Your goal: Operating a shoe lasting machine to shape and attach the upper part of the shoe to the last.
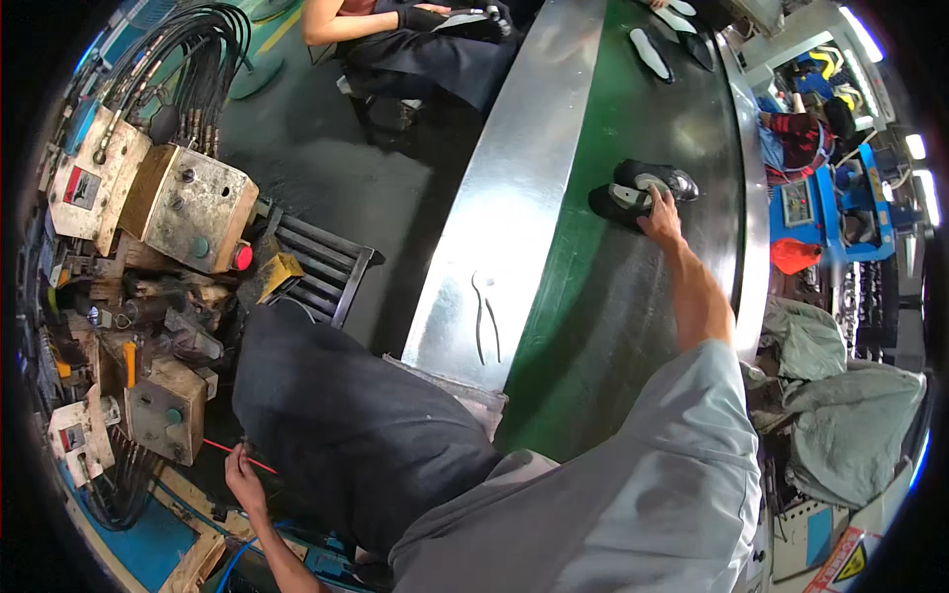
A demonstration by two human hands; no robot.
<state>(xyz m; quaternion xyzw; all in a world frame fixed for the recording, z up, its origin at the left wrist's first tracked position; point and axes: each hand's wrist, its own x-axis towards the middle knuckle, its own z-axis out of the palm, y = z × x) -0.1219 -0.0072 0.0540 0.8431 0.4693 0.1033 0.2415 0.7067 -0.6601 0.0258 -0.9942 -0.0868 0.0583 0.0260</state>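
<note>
My right arm reaches across the green and dark conveyor belt (554,381) to a pair of black shoes with pale insides (682,182). My right hand (660,215) has its fingers closed on the nearer shoe (615,205), at the pale opening. Low on the left, my left hand (244,480) hangs beside the machine with its fingers curled together. A thin red line (223,449) passes at its fingertips; whether the hand grips it, or anything small, cannot be made out. Slim-handled pincers (481,314) lie on the shiny metal ledge (524,148) between my knees and the belt.
A worn machine with control boxes (198,208), a red button (242,257) and black hoses (203,59) stands left. A black slatted rack (321,259) adjoins it. Across the ledge sits a gloved co-worker (420,20). More shoe pieces (649,53) lie farther up the belt. Grey cloths (860,425) hang right.
</note>
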